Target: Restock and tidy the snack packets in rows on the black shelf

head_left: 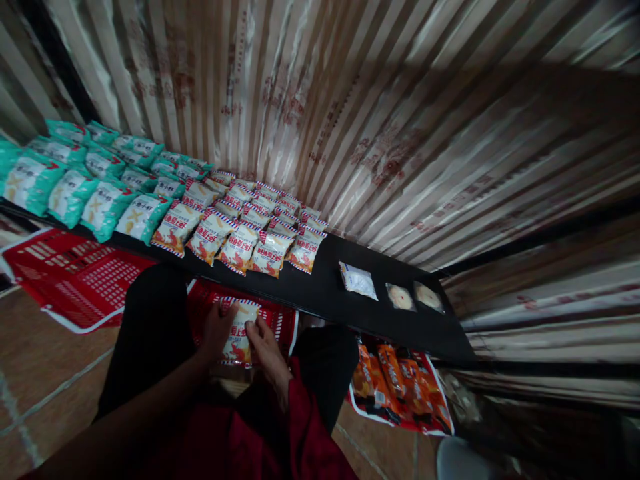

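A white, red and orange snack packet [239, 332] is held over a red basket [285, 327] between my knees. My left hand [216, 331] grips its left edge with fingers curled. My right hand [268, 353] holds its right side, thumb on the front. Just beyond runs a low black shelf [330, 293], where several packets of the same kind [240, 230] lie in rows.
Teal snack packets [85, 183] fill the shelf's left end. A white packet [358, 280] and two round clear-wrapped items [414, 297] lie at its right. Another red basket [70, 277] sits at left, and a basket of orange packets [400, 383] under the shelf at right. Striped curtain behind.
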A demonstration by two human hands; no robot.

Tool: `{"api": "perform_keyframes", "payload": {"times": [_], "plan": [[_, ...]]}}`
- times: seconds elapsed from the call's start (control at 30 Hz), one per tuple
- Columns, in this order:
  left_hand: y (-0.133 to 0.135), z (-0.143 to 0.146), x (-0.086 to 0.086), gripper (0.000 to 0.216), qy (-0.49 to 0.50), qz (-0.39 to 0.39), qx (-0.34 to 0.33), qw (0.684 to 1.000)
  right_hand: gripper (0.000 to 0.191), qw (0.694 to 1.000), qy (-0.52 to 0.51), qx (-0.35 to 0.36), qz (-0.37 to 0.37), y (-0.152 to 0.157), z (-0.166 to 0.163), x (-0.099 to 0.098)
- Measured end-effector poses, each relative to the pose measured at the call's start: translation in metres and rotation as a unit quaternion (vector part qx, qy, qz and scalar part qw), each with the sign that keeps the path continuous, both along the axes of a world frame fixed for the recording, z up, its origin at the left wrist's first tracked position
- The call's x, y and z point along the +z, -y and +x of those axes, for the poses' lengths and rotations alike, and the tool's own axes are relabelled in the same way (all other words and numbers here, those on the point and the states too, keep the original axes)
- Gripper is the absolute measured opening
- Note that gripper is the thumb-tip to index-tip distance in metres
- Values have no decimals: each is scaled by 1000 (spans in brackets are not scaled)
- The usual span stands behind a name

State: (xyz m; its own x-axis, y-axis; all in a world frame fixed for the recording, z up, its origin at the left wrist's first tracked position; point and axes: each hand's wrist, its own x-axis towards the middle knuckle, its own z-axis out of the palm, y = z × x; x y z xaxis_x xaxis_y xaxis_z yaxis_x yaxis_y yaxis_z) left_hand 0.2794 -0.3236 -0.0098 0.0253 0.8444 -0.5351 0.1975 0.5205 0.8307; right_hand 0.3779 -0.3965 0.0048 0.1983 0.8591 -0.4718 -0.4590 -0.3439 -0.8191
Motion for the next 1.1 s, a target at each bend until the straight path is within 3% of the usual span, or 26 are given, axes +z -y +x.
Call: {"api": "perform_keyframes", "payload": {"times": [0.2,0.3,0.47,0.63,0.9,1.1], "plan": [[6,8,10,31,0,61,-28,998,53,995,81,-47,-21,-5,12,-11],[7,12,14,38,55,59,-60,995,54,988,127,-79,-27,-6,19,-16],[11,16,19,62,209,28,-149,966,57,981,130,-142,2,-10,34,-8],[20,16,15,65,212,20,-196,957,50,967,147,-209,6,-14,49,-4],[16,26,22,54,130,37,-208,969,53,980,113,-166,20,-5,66,-5],[10,41,34,54,108,69,-202,971,47,988,90,-107,57,10,76,15]]}}
